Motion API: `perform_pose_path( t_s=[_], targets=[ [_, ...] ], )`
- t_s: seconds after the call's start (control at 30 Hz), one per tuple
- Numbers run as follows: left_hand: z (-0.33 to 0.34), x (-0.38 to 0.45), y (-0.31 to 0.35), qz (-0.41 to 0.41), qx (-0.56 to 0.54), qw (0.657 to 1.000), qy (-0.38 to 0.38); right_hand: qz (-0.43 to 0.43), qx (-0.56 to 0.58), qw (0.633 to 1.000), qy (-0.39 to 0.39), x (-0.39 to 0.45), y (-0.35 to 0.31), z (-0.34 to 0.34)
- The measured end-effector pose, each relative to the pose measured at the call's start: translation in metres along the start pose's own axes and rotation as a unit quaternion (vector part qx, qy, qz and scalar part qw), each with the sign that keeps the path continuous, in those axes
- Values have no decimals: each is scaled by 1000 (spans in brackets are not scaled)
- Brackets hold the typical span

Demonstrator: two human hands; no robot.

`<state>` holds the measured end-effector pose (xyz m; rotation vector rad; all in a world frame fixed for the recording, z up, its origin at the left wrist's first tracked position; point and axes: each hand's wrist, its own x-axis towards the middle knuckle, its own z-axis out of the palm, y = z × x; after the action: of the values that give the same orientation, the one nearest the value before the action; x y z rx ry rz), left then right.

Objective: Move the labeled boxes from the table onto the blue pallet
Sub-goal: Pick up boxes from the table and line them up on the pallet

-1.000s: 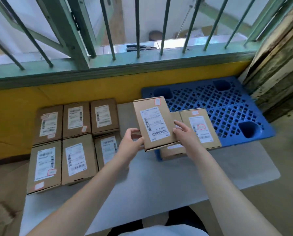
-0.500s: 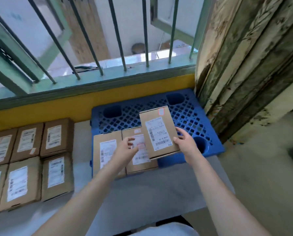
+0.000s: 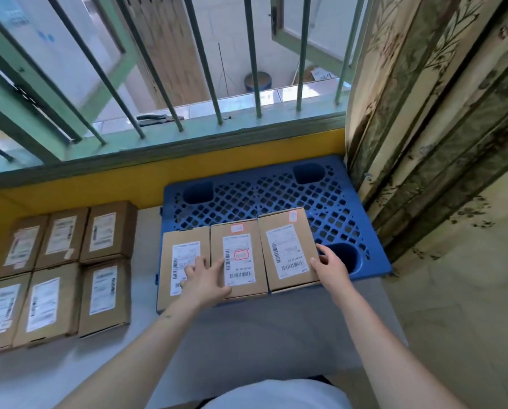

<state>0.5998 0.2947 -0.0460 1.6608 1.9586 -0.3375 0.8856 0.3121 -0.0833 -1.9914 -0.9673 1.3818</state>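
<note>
Three brown labeled boxes lie side by side along the near edge of the blue pallet: a left box, a middle box and a right box. My left hand rests flat, fingers spread, over the seam between the left and middle boxes. My right hand touches the right box's right near edge with fingers loosely extended, not gripping. Several more labeled boxes sit in two rows on the grey table at the left.
A yellow wall and a barred green window frame stand behind the table and pallet. A patterned curtain hangs against the pallet's right side. The pallet's far half is bare lattice with cup-shaped recesses.
The box I carried in both hands has come down onto the pallet at the right of the other two. Both hands have loosened from it, and my view has swung right.
</note>
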Motion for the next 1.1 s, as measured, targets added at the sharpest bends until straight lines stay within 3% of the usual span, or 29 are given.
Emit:
perform_pose_path(
  t_s=[0.37, 0.53, 0.63, 0.8, 0.97, 1.1],
  targets=[
    [4, 1, -3, 8, 33, 999, 6, -52, -132, 990, 21, -1, 0, 8],
    [5, 1, -5, 15, 43, 999, 7, -85, -250, 961, 82, -10, 6, 19],
    [6, 0, -6, 15, 44, 999, 9, -65, -259, 959, 94, -12, 3, 24],
    [-5, -4, -9, 16, -50, 999, 9, -91, -284, 942, 156, -16, -23, 47],
    [-44, -11, -41, -11, -179, 974, 140, -181, -223, 952, 106, -19, -91, 105],
    [-67, -25, -92, -58, -244, 950, 184, -239, -174, 955, 23, -38, -147, 174]
  ],
)
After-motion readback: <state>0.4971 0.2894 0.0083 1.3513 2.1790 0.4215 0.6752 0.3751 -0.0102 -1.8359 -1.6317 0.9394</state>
